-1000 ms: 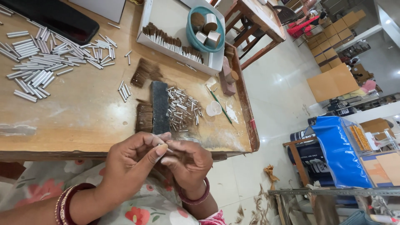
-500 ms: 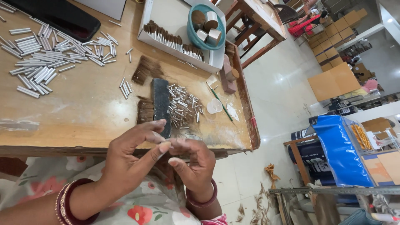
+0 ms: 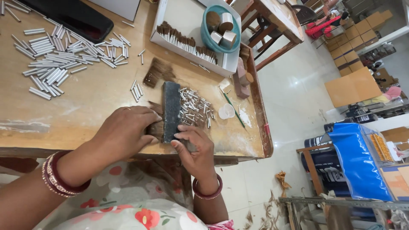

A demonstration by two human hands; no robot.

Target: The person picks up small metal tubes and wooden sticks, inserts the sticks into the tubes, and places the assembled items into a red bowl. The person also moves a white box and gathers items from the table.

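My left hand (image 3: pixel 125 133) lies on the wooden table (image 3: pixel 85 102) with its fingers curled over a brown bristle tuft (image 3: pixel 154 127), pressing it against the left side of a dark rectangular block (image 3: pixel 171 106). My right hand (image 3: pixel 194 149) sits at the block's near right corner, fingertips pinched against it. A pile of small metal ferrules (image 3: pixel 194 106) lies just right of the block. Another loose bristle tuft (image 3: pixel 158 73) lies beyond it.
Long metal tubes (image 3: pixel 55 64) are spread over the table's left. A white tray (image 3: pixel 179 17) with a row of brush heads (image 3: pixel 187 42) and a teal bowl (image 3: pixel 221 27) stands at the back. A small clear cup (image 3: pixel 227 111) and a green stick (image 3: pixel 233 107) lie right.
Both hands have moved from in front of the table's edge up onto the table. My left hand now covers the tuft beside the block, and my right hand has reached the block's near end.
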